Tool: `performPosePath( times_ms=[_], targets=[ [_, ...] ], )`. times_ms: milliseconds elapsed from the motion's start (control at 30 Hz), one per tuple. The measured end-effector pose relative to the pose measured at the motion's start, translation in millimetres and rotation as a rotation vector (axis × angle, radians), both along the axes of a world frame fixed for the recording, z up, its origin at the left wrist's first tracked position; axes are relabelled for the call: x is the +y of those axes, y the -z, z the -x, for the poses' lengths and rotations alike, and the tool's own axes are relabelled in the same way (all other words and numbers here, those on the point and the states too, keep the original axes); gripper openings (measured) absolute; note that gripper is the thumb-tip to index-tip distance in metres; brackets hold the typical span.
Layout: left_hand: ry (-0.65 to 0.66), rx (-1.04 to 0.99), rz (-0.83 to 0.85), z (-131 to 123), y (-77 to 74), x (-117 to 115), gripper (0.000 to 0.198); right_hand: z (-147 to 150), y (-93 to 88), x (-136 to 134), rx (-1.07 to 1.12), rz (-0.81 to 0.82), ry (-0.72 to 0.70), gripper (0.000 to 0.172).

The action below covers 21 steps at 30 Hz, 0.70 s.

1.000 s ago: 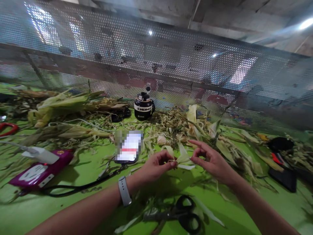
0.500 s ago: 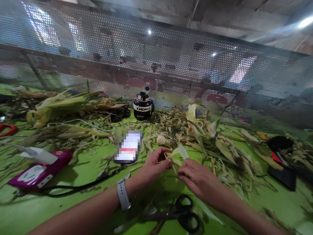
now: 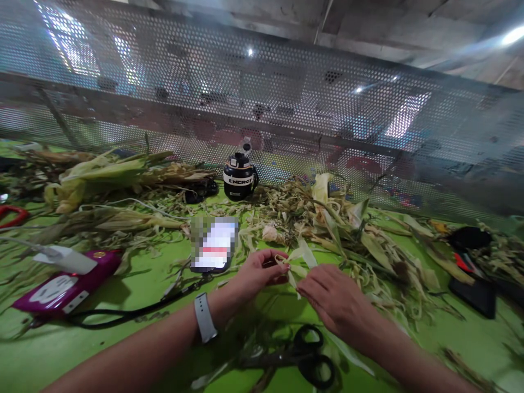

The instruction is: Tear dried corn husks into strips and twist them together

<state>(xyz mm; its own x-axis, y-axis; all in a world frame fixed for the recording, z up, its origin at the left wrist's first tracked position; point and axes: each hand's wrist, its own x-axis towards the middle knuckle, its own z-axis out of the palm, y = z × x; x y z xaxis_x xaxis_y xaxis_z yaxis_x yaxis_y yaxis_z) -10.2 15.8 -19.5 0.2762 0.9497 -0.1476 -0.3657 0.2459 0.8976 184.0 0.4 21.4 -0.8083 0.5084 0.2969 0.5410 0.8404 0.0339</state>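
Pale strips of corn husk (image 3: 302,254) meet between my two hands, above the green table. My left hand (image 3: 260,272), with a light band on its wrist, pinches a husk strip between thumb and fingers. Close by on the right, my right hand (image 3: 327,295) is closed on the same husk, its fingertips partly hidden behind the knuckles. One long pale strip shows below the right hand. Black-handled scissors (image 3: 305,357) lie on the table just under the hands, blades pointing left.
A lit phone (image 3: 215,245) lies beyond my left wrist, near a purple power strip (image 3: 71,286) with a white charger. A black bottle (image 3: 239,177) stands at the back before a perforated metal screen (image 3: 262,98). Heaps of dried husk (image 3: 376,248) spread right and left.
My left hand has shifted very slightly, and the right hand has turned a little with its knuckles higher. Both still hold the husk; everything else looks the same.
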Motion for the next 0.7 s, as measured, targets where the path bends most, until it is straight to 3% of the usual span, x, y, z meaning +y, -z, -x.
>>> performPosePath(
  times_ms=[167, 333, 433, 600, 700],
  targets=[
    [0.153, 0.253, -0.294, 1, -5.4, -5, 0.027, 1, 0.2, 5, 0.181, -0.205, 0.114, 0.012],
    [0.254, 0.361, -0.401, 0, -10.9, -8, 0.021, 3, 12.3, 10, 0.270, -0.036, 0.288, 0.025],
    [0.237, 0.278, -0.291, -2, -12.9, -9, 0.023, 7, 17.7, 9, 0.350, 0.115, 0.380, 0.029],
    [0.147, -0.063, 0.127, -8, -11.8, -16, 0.027, 12, 19.3, 4, 0.478, 0.279, 0.443, 0.024],
    [0.163, -0.133, 0.251, -13, -5.0, -19, 0.025, 14, 19.3, 2, 0.524, 0.322, 0.448, 0.023]
  ],
)
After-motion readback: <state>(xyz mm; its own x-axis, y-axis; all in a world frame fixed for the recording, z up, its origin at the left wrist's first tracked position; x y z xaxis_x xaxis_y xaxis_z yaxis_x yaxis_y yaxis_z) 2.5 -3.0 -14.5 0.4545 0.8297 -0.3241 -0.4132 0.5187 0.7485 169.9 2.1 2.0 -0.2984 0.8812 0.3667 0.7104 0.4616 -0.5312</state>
